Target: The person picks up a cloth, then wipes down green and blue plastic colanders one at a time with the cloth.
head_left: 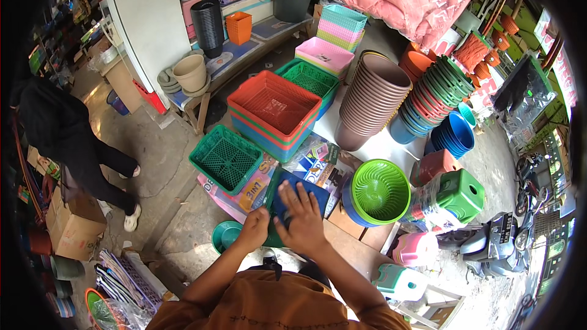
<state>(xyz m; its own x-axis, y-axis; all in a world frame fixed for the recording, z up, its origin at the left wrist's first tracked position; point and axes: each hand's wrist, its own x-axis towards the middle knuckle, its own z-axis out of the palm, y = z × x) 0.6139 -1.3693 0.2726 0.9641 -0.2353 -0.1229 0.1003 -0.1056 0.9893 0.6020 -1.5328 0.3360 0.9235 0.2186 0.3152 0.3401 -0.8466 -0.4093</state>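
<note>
A dark blue, flat-faced item with a green side (318, 194) is in front of me, close to my body; its exact kind I cannot make out. My left hand (254, 230) is closed at its green left edge, thumb uppermost. Across the blue face lies my right hand (301, 220), palm down with fingers stretched and apart. Just beyond my left hand, an empty-looking green plastic basket (225, 159) rests on colourful printed packaging (252, 195). A stack of rectangular baskets (275, 107), red on top, stands behind it.
Bright green round baskets (380, 192) stand to the right, with tall brown pots (374, 95) behind. A green jug-like container (461, 197) is farther right. A person in dark clothes (73, 128) is at the left, near a cardboard box (76, 223). A teal basin (225, 234) lies low beside me.
</note>
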